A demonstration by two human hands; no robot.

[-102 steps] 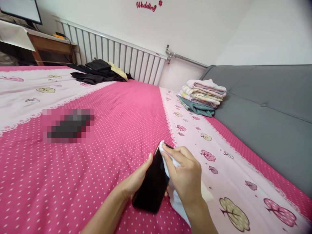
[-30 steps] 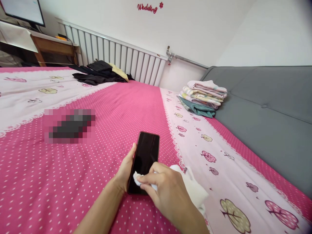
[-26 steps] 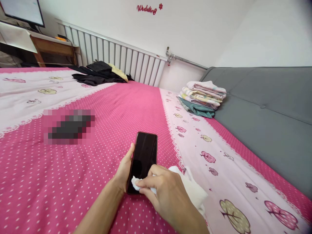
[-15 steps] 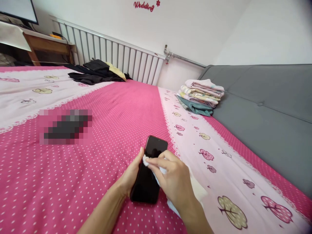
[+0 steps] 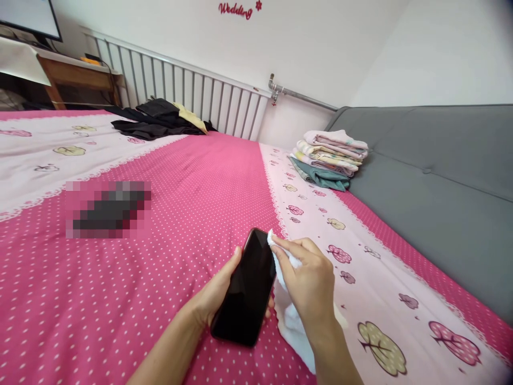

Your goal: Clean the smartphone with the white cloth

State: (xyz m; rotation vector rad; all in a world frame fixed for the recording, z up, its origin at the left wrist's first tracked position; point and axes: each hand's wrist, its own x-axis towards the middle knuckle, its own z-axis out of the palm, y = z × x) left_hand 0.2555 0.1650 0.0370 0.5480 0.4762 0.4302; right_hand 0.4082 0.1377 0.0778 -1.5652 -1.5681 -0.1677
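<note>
My left hand (image 5: 214, 297) grips a black phone (image 5: 248, 289) from below and holds it screen up just above the pink dotted bedspread (image 5: 180, 214). My right hand (image 5: 310, 286) is closed on a white cloth (image 5: 290, 321) and presses a bunched corner of it against the phone's upper right edge. The rest of the cloth hangs down under my right wrist onto the bed.
A pixelated dark object (image 5: 108, 209) lies on the bed to the left. Folded towels (image 5: 331, 158) are stacked at the far right beside the grey sofa back (image 5: 433, 176). Dark clothes (image 5: 156, 117) lie by the radiator (image 5: 192, 99).
The phone has tilted to the right. My right hand with the cloth has travelled from the screen's lower end up to its upper right edge.
</note>
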